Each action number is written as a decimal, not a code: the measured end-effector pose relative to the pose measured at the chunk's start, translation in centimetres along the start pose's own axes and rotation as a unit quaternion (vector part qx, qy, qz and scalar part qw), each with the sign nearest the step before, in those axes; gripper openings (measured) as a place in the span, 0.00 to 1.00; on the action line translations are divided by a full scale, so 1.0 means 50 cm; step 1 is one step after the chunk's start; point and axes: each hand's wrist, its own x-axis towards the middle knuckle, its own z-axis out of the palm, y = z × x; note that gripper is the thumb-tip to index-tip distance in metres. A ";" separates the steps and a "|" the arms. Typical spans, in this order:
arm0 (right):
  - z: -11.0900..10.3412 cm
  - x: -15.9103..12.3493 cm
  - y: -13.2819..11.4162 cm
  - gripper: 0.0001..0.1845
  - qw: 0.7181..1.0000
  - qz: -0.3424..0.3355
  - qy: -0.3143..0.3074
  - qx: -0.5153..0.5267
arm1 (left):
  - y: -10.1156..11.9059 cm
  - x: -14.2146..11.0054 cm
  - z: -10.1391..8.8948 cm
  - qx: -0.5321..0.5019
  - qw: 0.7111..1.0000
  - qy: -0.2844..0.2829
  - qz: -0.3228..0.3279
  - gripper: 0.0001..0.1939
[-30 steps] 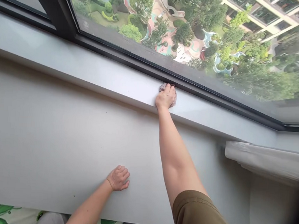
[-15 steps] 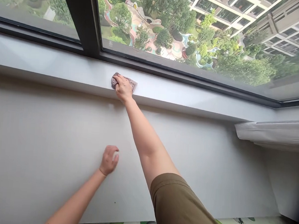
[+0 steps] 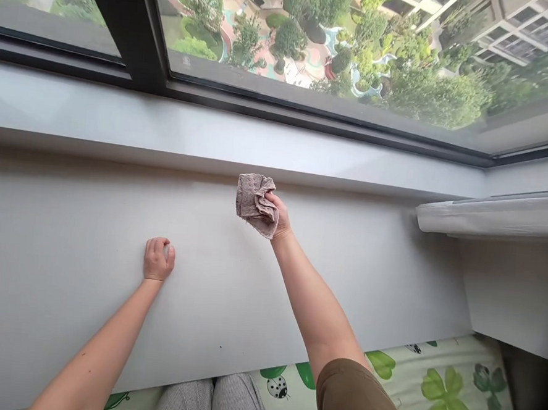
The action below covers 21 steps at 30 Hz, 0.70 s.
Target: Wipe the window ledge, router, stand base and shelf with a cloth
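My right hand [image 3: 281,216] grips a crumpled brownish-mauve cloth [image 3: 252,197], with the thumb over a fold and most fingers hidden behind the fabric. Hand and cloth are just in front of the raised window ledge [image 3: 204,129], over the broad white sill surface [image 3: 92,218]; small crumbs seem to lie below the cloth. To the left, my left hand [image 3: 158,258] rests on that white surface with its fingers curled under, holding nothing that I can see.
A dark window frame [image 3: 147,49] runs along the back. At the right a white curtain or cloth bundle [image 3: 491,215] juts over the surface. A bedspread with clover and ladybird prints [image 3: 459,371] covers the near edge, and my legs [image 3: 215,399] are there. A dark speck is on the surface.
My right hand has lifted the cloth off the raised ledge and brought it nearer and to the right. My left hand has moved left, from mid-air blur to resting curled on the surface.
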 end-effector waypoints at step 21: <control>-0.367 0.057 -0.073 0.28 0.657 -0.238 0.419 -0.580 | 0.013 0.001 -0.012 0.075 0.997 -0.019 0.024 0.06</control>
